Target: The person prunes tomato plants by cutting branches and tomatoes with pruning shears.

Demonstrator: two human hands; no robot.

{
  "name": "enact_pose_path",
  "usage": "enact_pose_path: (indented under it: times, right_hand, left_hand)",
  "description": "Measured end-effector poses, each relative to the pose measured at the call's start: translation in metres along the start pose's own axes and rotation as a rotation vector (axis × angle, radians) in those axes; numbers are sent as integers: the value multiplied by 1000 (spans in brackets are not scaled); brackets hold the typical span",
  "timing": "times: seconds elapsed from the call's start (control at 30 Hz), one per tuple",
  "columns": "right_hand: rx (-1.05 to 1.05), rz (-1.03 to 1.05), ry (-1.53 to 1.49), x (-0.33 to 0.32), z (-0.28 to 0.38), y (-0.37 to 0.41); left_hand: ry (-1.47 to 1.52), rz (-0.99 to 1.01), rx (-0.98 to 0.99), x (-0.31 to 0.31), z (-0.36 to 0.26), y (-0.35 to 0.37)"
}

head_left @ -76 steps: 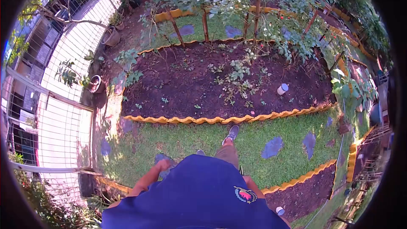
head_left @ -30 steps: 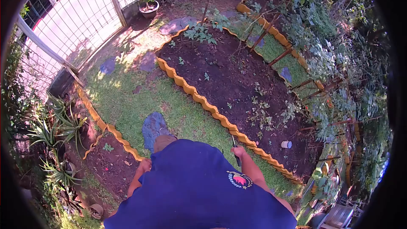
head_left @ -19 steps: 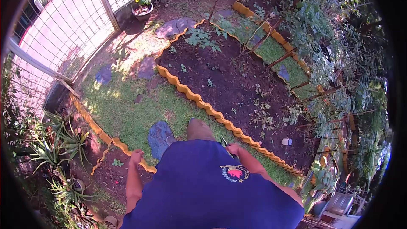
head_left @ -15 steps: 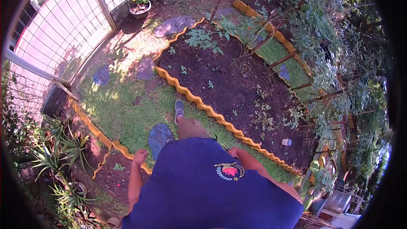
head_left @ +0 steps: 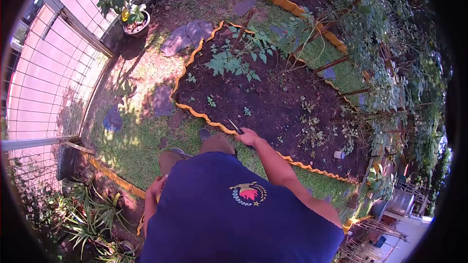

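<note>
My right hand [head_left: 247, 137] is closed round the dark handle of a thin pointed tool [head_left: 234, 125]. Its light, narrow end points forward and left, over the orange wavy edging [head_left: 217, 125] of the soil bed; whether it is a knife or another tool I cannot make out. Close by in the dark soil [head_left: 219, 95] grow small green seedlings [head_left: 247, 111]. Down at my left side, against the navy shirt [head_left: 204, 204], is my left hand [head_left: 157, 185]. Its fingers are partly hidden and look loosely bent.
A leafy plant [head_left: 239, 61] grows at the bed's far end. Tall plants on wooden stakes [head_left: 331, 64] line the right. Stepping stones [head_left: 113, 118] lie in the grass, beside a wire fence [head_left: 58, 78]. Spiky aloes [head_left: 105, 209] and a white cup [head_left: 339, 155] are also around.
My right hand has swung forward and left from beside my body, bringing the thin tool into view. My left hand has drawn back against the shirt. The view has shifted as I step.
</note>
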State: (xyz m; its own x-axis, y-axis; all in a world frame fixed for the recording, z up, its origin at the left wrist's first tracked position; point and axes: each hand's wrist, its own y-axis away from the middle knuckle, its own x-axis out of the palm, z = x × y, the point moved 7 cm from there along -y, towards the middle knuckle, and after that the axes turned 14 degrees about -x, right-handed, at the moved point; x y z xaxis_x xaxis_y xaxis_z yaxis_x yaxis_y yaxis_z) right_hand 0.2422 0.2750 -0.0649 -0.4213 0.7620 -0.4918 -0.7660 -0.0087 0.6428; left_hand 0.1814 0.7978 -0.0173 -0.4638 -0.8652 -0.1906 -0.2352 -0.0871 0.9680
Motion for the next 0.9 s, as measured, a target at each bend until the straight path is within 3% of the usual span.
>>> enact_pose_path:
  times: [0.13,0.23,0.3,0.4,0.5,0.57,0.67,0.77,0.8,0.83,0.9]
  right_hand:
    - [-97,-223,-286,-27,78,-26]
    - [61,-304,-387,-1,71,-33]
    - [206,-287,-294,54,17,-49]
    - [528,-159,-84,139,-20,-31]
    - [707,113,-41,314,-97,-30]
    - [602,283,-40,357,-4,-16]
    - [499,239,-267,424,87,-25]
    - [430,157,-387,477,112,-71]
    - [414,201,-452,473,128,-89]
    - [497,109,-449,460,134,-100]
    - [603,-93,-492,385,188,-109]
  left_hand:
    - [-127,-4,45,-60,-60,-26]
    - [-240,30,191,-101,-86,-76]
    - [-254,69,271,-132,-113,-88]
    - [-263,87,192,-210,-109,-183]
    - [-326,103,127,-302,-127,-248]
    - [-341,121,115,-350,-125,-250]
    - [-453,60,124,-433,-129,-260]
    - [-535,-23,12,-493,-140,-278]
    - [-323,283,-61,-504,-134,-318]
    - [-433,215,-13,-526,-130,-357]
    - [-659,80,79,-526,-182,-361]
